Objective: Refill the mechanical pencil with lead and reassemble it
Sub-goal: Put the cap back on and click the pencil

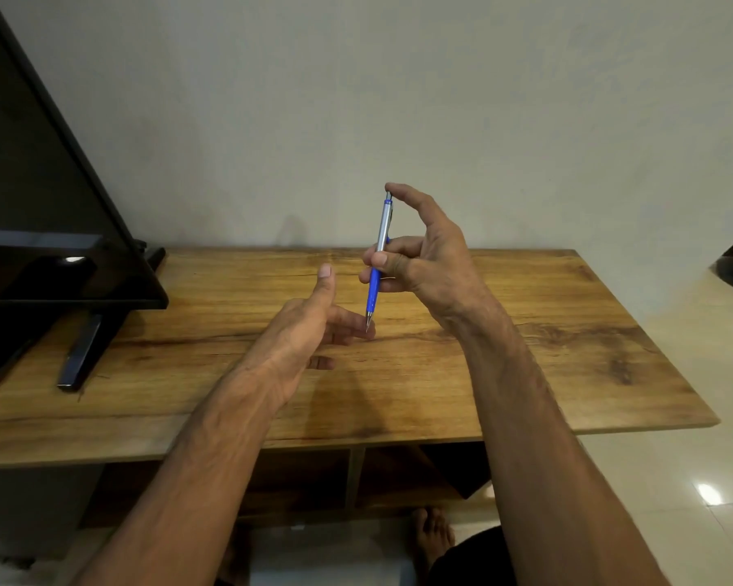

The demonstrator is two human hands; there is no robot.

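Observation:
The mechanical pencil [381,247] has a silver upper barrel and a blue grip, and it stands almost upright above the wooden table [525,340], tip down. My right hand [428,255] grips it around the middle, with the index finger resting on its top button. My left hand [310,327] is open beneath it, thumb raised. The pencil's metal tip touches the fingertips of my left hand. No loose lead or lead case shows in view.
A black TV [39,184] on a dark stand [81,353] fills the table's left end. A plain wall runs behind the table. Open shelves [356,475] sit under the tabletop, and my bare foot [432,539] rests on the tiled floor.

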